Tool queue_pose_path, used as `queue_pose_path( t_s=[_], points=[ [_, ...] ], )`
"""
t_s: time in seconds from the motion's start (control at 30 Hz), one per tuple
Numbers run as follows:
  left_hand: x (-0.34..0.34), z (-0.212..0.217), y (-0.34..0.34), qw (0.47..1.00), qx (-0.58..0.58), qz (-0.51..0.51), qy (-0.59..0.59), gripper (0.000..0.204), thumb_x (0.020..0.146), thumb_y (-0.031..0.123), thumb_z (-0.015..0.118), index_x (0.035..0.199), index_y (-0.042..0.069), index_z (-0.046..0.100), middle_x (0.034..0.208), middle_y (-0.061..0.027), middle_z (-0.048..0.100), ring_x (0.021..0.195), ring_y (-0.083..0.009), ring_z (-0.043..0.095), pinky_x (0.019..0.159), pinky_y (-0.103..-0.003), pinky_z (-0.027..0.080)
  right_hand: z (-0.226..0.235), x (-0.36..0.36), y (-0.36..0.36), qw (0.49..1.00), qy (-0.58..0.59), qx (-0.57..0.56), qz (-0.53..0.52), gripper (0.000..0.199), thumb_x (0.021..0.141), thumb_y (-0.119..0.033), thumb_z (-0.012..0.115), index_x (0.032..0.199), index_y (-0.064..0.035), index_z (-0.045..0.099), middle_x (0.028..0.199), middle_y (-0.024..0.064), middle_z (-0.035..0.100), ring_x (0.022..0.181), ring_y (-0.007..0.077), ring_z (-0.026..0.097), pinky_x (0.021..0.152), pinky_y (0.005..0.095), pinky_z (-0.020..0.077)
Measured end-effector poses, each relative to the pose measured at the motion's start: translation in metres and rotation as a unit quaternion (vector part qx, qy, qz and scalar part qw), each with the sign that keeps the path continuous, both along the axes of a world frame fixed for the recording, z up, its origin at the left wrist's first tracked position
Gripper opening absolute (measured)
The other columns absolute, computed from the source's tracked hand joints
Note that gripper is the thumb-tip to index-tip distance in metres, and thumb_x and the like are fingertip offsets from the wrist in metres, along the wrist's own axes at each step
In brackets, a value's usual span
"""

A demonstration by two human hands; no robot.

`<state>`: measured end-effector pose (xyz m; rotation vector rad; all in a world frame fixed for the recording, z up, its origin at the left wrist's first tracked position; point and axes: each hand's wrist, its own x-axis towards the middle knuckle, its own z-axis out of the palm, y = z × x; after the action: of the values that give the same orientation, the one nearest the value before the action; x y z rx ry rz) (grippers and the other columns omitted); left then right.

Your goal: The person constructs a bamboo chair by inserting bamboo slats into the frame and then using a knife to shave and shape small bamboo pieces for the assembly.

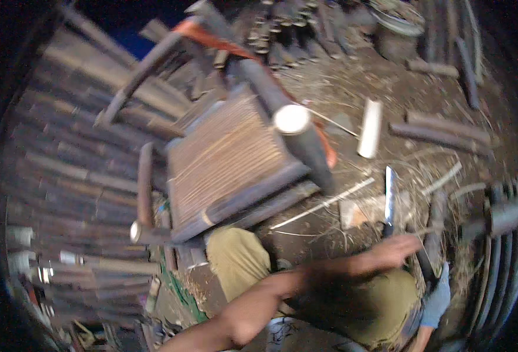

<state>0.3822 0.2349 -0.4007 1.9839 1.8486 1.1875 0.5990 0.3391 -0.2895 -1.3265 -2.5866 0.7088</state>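
Observation:
My bare left hand (395, 251) reaches across my lap to the right, its fingers smeared by motion. Just beyond it a long knife (390, 196) with a bright blade and dark handle points away from me; whether the hand touches the handle is unclear. My right hand (437, 298), in a light blue glove, is closed around the lower end of a dark bar (427, 267) beside my knee. A bamboo chair (226, 164) with a slatted seat stands tilted in view at front left, an orange strap (215, 41) along its frame.
Dark bamboo poles (83, 176) cover the left side. Cut bamboo pieces (369, 128) and thin strips (323, 203) litter the dirt floor. A bucket (396, 35) and stacked bamboo ends (288, 29) stand at the back. More poles (502, 258) stand at the right.

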Motion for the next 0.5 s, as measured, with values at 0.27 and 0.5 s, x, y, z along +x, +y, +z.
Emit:
queue_pose_path(
  t_s=[0.27, 0.5],
  points=[
    [-0.015, 0.079, 0.040, 0.988, -0.067, -0.037, -0.132, 0.048, 0.070, 0.004, 0.060, 0.118, 0.007, 0.061, 0.112, -0.0185, 0.064, 0.104, -0.0410, 0.061, 0.094, -0.046, 0.048, 0.118, -0.085, 0.000, 0.947, 0.259, 0.129, 0.137, 0.055, 0.090, -0.004, 0.064, 0.142, 0.0020, 0.045, 0.141, 0.0159, 0.051, 0.129, 0.0292, 0.048, 0.109, 0.0394, 0.0367],
    [-0.089, 0.078, -0.101, 0.913, -0.070, 0.221, -0.335, 0.047, 0.092, 0.030, 0.070, 0.120, -0.004, 0.056, 0.105, -0.0151, 0.066, 0.099, -0.0212, 0.062, 0.087, -0.040, 0.050, -0.106, -0.165, 0.012, 0.995, 0.015, -0.048, 0.092, 0.042, 0.086, -0.030, 0.070, 0.111, 0.0023, 0.061, 0.116, 0.0279, 0.063, 0.110, 0.0445, 0.059, 0.097, 0.0462, 0.0465]
  ],
)
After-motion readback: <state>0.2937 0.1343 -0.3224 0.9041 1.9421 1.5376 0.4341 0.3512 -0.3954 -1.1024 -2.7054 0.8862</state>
